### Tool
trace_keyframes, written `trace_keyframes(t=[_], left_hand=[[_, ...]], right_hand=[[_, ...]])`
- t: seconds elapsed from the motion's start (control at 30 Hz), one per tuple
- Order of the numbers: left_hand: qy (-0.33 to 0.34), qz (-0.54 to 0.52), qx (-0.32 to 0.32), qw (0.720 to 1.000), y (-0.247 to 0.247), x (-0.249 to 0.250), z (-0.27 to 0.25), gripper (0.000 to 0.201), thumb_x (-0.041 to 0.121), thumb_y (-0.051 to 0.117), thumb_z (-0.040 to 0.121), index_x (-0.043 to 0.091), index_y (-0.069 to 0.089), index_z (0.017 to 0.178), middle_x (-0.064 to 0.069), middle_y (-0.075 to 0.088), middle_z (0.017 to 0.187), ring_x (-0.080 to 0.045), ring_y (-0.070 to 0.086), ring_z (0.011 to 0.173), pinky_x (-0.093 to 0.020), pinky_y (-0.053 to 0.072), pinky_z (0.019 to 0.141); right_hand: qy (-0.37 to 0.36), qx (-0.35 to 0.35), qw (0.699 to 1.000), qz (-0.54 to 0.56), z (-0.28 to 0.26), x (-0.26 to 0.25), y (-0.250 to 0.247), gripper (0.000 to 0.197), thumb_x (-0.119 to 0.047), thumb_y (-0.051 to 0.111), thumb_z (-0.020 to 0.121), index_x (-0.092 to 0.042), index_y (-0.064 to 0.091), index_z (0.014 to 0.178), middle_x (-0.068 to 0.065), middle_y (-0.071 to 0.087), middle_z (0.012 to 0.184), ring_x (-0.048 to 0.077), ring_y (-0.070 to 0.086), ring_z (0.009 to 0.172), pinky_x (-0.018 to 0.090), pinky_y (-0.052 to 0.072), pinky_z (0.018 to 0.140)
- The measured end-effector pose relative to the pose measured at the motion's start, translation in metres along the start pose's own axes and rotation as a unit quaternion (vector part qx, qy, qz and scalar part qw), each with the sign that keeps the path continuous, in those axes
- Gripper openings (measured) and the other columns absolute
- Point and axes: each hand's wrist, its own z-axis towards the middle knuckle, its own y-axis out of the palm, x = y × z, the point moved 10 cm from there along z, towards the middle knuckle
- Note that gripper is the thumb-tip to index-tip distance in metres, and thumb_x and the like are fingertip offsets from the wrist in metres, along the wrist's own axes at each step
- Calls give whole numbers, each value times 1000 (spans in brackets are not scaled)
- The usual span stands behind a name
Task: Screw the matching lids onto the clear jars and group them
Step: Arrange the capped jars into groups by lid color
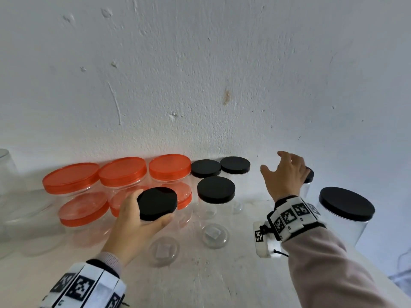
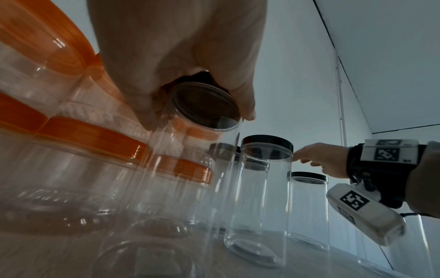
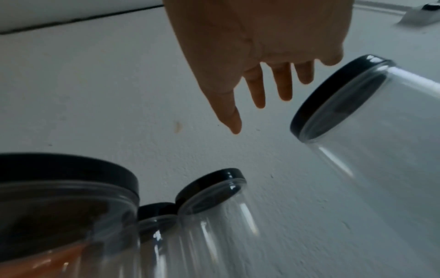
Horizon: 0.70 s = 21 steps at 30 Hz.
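My left hand [image 1: 153, 207] grips a black lid [image 1: 156, 202] sitting on the mouth of a tall clear jar [image 1: 164, 241]; in the left wrist view my fingers wrap the lid [image 2: 204, 103] from above. My right hand [image 1: 275, 163] hovers open, fingers spread, just in front of a small black-lidded jar [image 1: 309, 175] near the wall and holds nothing. In the right wrist view that jar [image 3: 333, 97] lies just right of my straight fingers [image 3: 283, 84]. Three black-lidded tall jars [image 1: 216, 189] stand together between my hands.
Several orange-lidded clear jars [image 1: 122, 171] are grouped at the back left against the white wall. A wide jar with a large black lid [image 1: 347, 203] stands at the right, near the table edge [image 1: 387, 278]. A clear lidless container [image 1: 6, 170] is at far left.
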Motion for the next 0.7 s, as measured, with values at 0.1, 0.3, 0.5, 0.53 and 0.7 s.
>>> trace_keyframes(t=[0.1, 0.3, 0.5, 0.53, 0.7], left_hand=[[-8, 5, 4, 1000, -1, -1, 0, 93, 48, 77, 63, 17, 34, 139, 0, 47, 129, -18, 50, 116, -34, 45, 95], [-18, 16, 3, 1000, 0, -5, 1, 89, 44, 79, 67, 20, 33, 140, 1, 45, 130, -17, 49, 116, -32, 46, 91], [-13, 15, 2, 1000, 1, -3, 0, 92, 48, 77, 65, 21, 32, 141, 4, 44, 130, -14, 47, 115, -24, 42, 86], [-13, 15, 3, 1000, 1, -3, 0, 93, 48, 77, 65, 21, 32, 141, 4, 44, 129, -14, 47, 115, -23, 42, 86], [-11, 2, -1, 1000, 1, -2, -1, 97, 54, 75, 60, 22, 32, 140, 5, 44, 129, -13, 48, 116, -24, 41, 87]], right_hand=[[60, 6, 998, -31, -1, 24, 1, 67, -26, 66, 85, -11, 33, 141, 16, 15, 153, 34, 2, 144, 48, -4, 116], [143, 29, 989, 22, 3, 61, 2, 80, -26, 71, 82, -13, 23, 144, 15, 6, 154, 41, 14, 137, 53, 20, 110], [141, 36, 986, 82, 13, 63, 10, 89, -25, 75, 77, -8, 20, 145, 16, 24, 145, 39, 30, 126, 54, 35, 101], [135, 30, 986, 92, 16, 60, 13, 90, -25, 76, 77, -8, 19, 146, 15, 24, 145, 38, 30, 127, 54, 36, 101], [97, -25, 987, 125, 32, 41, 36, 89, -23, 77, 77, -4, 22, 145, 12, 24, 146, 36, 31, 129, 47, 38, 97]])
